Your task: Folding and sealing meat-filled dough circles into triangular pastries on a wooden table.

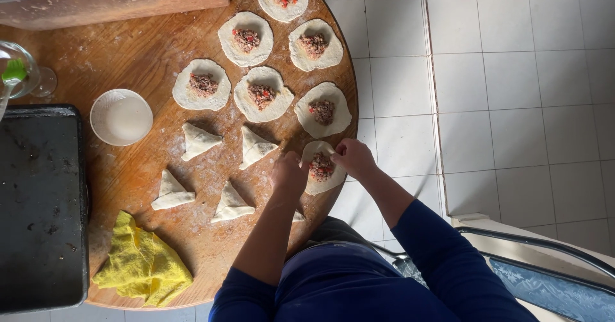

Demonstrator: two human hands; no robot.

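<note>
Left hand (289, 173) and right hand (353, 157) pinch the filled dough round (320, 168) | edges lifted to enclose filling | folded triangles (198, 140) lie left of it.

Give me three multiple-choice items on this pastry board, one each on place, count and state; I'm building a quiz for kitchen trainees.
1. Where does the yellow cloth lie?
A. at the board's near left edge
B. in the white bowl
C. on the floor tiles

2. How many folded triangles lie on the board?
A. two
B. four
C. seven

3. What state is the round between the hands in?
A. sealed shut
B. empty
C. filled, its edge being pinched

Answers: 1 A, the cloth sits beside the dark tray. 2 B, four sealed triangles show. 3 C, the left hand and right hand pinch dough around visible meat.
</note>
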